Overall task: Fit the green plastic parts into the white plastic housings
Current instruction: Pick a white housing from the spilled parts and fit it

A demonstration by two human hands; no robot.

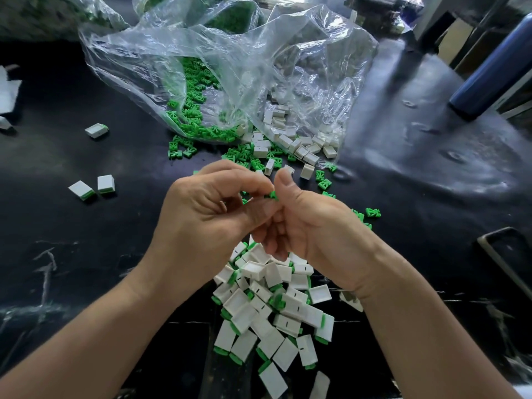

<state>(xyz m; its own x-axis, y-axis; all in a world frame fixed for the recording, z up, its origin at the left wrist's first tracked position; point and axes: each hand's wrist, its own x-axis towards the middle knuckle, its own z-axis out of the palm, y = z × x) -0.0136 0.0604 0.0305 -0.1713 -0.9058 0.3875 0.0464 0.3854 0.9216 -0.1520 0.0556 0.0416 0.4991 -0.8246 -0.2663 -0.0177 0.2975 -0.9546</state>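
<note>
finding: both hands meet above the desk (86, 240). one green part (272, 195) shows at the junction. it touches the tips of the left hand's (201, 214) curled fingers (247, 180) and lies just beside the thumb of the right hand (313, 228). the left fingers appear to pinch it. the right fingers are curled inward beneath the left, and what they enclose is hidden, so no housing can be confirmed in hand. long axis of the green part: too small and too covered to tell. judgement: the left hand carries the part, and the coming move turns on bringing it toward the right palm. loose white housings (288, 139) lie beyond the hands at the mouth of the plastic bag (230, 53). assembled units (267, 306) are heaped below the wrists.
</note>
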